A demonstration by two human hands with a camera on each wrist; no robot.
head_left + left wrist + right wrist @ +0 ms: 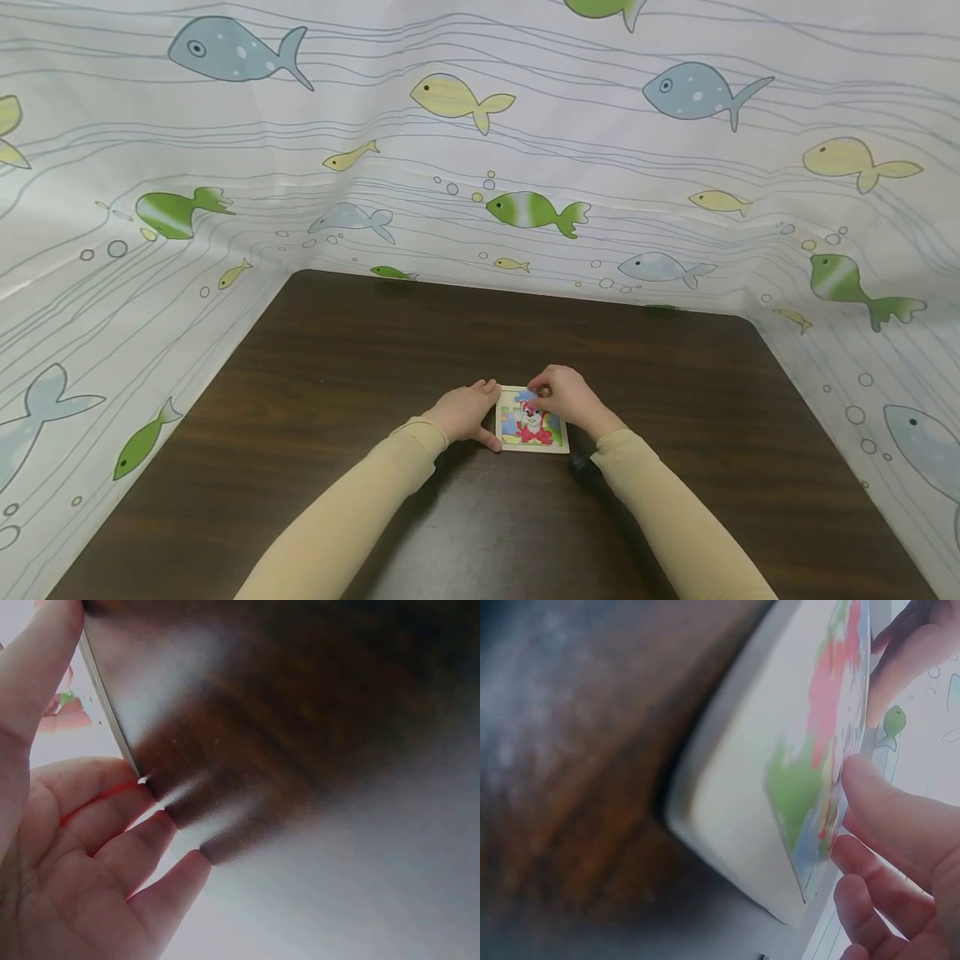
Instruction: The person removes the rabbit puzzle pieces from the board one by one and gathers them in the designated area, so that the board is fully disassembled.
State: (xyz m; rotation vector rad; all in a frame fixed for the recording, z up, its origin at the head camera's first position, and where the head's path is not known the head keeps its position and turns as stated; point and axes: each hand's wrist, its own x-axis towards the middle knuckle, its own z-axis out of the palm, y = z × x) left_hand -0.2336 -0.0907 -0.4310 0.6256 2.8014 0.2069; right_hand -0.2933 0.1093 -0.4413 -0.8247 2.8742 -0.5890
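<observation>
A small square picture puzzle (532,446) in a pale wooden frame lies on the table. Its picture is a red-and-white cartoon animal on blue and green, and a pale patch shows toward its left side. My left hand (467,414) rests along the left edge, thumb at the near corner and fingertips by the far one; in the left wrist view its fingers (112,817) are spread and extended. From the right, my right hand (572,400) reaches over the far part. Its thumb (870,787) presses on the picture face, with the other fingers bent loosely beside it.
The dark wood-grain table (360,350) extends around the puzzle. A white sheet (420,158) printed with fish hangs round its back and sides. Under the right wrist is a dark shape (587,471) near the frame's near right corner.
</observation>
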